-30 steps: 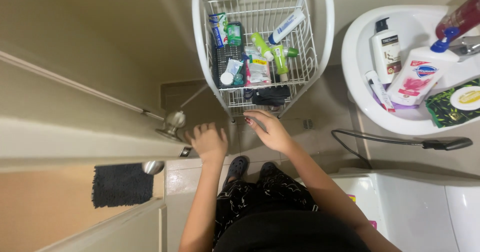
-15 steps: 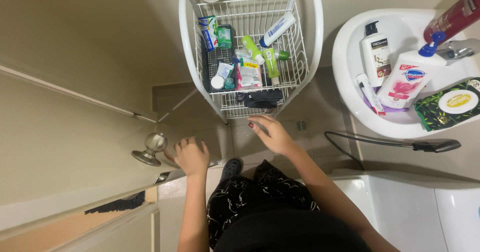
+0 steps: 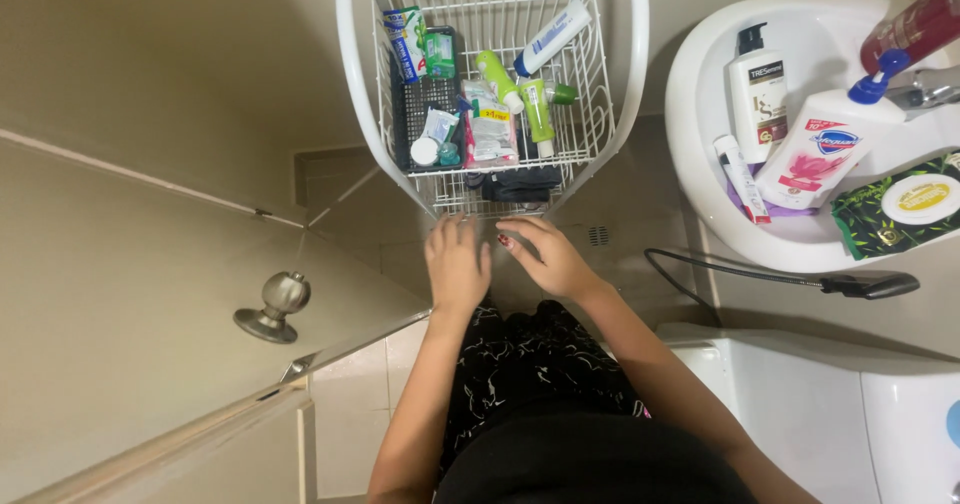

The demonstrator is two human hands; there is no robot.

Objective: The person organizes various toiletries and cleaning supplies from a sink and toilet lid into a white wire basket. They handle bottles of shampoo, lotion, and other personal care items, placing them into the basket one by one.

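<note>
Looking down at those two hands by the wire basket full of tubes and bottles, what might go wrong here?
The white wire basket is crowded: loose tubes, like the green tube, lie at angles and might slide or tip out if the left hand or right hand jolts its front edge. The bottles in the sink lie loosely against each other, so a bump could make them roll. The open door with its knob stands close to the left arm; an elbow might knock it.

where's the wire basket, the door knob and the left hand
wire basket (image 3: 602, 114): head view, on its right wire wall
door knob (image 3: 284, 292): head view, on the round metal ball
left hand (image 3: 457, 264): head view, on the back of the hand
</note>
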